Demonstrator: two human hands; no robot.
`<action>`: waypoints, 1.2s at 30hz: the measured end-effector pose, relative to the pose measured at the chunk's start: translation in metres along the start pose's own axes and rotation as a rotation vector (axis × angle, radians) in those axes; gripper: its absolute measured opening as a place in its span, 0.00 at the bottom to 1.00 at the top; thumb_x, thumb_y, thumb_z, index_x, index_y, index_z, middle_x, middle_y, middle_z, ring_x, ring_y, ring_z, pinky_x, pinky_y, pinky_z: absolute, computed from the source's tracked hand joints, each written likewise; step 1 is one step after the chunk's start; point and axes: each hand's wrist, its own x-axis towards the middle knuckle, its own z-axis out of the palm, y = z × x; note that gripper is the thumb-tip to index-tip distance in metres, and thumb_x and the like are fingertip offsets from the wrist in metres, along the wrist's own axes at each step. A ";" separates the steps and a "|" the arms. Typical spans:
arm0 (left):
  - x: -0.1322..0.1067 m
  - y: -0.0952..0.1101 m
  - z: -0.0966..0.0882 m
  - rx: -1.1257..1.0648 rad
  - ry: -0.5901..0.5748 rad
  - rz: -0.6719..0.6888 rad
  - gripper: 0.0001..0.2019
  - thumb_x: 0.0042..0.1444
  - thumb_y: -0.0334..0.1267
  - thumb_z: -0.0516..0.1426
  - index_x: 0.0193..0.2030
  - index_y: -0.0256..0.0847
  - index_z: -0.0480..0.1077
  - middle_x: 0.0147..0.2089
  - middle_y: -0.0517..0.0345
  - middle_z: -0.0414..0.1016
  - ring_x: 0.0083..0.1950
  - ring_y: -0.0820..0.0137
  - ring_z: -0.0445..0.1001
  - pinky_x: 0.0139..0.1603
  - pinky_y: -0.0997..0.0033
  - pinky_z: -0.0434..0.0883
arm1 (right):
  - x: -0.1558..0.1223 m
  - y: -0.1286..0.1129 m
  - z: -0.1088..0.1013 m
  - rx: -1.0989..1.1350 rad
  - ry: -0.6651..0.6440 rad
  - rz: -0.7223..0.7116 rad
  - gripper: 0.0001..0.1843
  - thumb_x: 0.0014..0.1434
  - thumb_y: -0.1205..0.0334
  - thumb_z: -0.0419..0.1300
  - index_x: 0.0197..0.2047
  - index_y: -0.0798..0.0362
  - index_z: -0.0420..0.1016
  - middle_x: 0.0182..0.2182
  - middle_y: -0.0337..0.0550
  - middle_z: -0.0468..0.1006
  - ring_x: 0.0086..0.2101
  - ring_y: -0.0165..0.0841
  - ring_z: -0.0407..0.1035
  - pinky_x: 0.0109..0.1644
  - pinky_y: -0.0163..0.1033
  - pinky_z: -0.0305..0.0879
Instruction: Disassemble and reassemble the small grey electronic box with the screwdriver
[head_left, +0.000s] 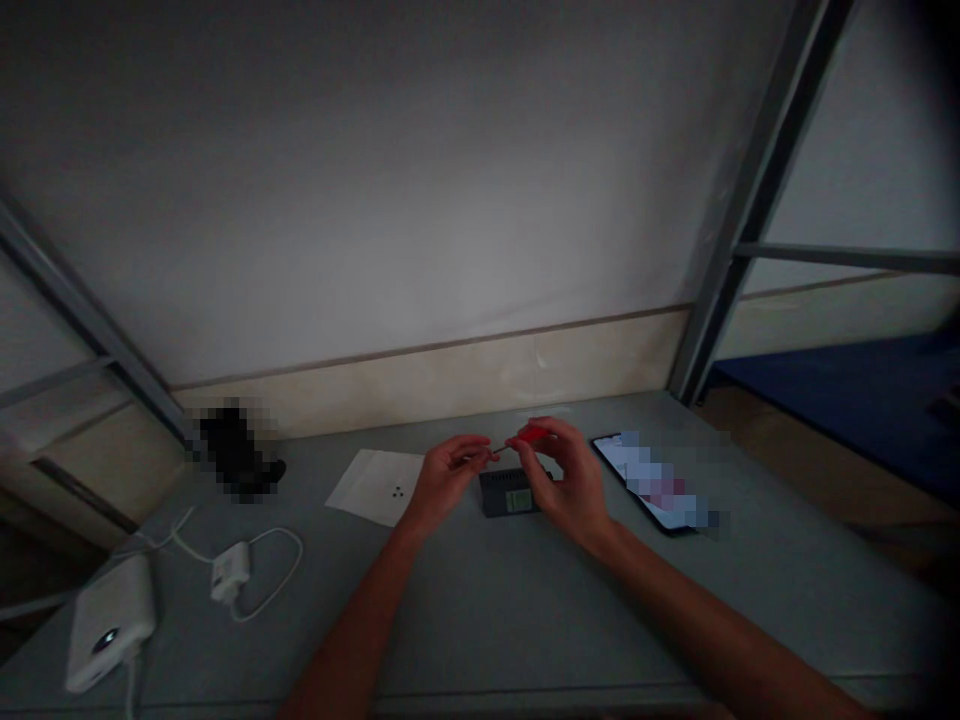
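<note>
My right hand point(570, 490) grips a small screwdriver point(534, 434) by its red handle, the thin shaft pointing left. At the shaft's tip, the fingers of my left hand point(444, 482) are pinched together; whatever they hold there is too small to make out. Just below both hands, a black box-shaped device point(495, 498) with vents and a pale label rests on the table, partly covered by my right hand. Left of it lies a sheet of white paper point(361, 486), bearing several tiny dark pieces point(397, 491) that look like screws. My left wrist overlaps the paper's right side.
On the right of the grey table point(495, 620) lies a phone point(637, 485) with a lit screen. A blurred black object point(234, 450) stands at the back left. Nearer are a white power bank point(112, 620) and a white adapter point(230, 572) with cables. Metal posts point(750, 200) flank the table.
</note>
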 end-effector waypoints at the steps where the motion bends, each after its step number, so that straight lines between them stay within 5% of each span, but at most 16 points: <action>1: 0.000 0.001 -0.001 0.015 0.013 -0.002 0.17 0.57 0.45 0.64 0.49 0.37 0.75 0.45 0.48 0.82 0.48 0.63 0.80 0.53 0.64 0.72 | 0.000 0.000 0.000 -0.004 -0.004 -0.001 0.18 0.64 0.65 0.62 0.56 0.46 0.67 0.41 0.43 0.76 0.38 0.34 0.77 0.47 0.46 0.78; 17: 0.002 -0.007 -0.003 0.179 0.017 0.024 0.15 0.59 0.50 0.60 0.41 0.38 0.76 0.36 0.53 0.79 0.40 0.66 0.76 0.46 0.67 0.71 | -0.003 -0.004 0.001 -0.044 -0.043 -0.006 0.17 0.64 0.63 0.62 0.55 0.45 0.67 0.41 0.43 0.77 0.38 0.34 0.77 0.44 0.44 0.79; 36: -0.002 0.005 0.005 0.093 0.009 0.008 0.16 0.58 0.51 0.60 0.37 0.38 0.78 0.35 0.52 0.81 0.43 0.63 0.77 0.55 0.63 0.69 | -0.006 0.000 0.001 -0.122 -0.052 -0.017 0.13 0.65 0.60 0.61 0.53 0.46 0.68 0.42 0.44 0.76 0.37 0.33 0.77 0.42 0.43 0.80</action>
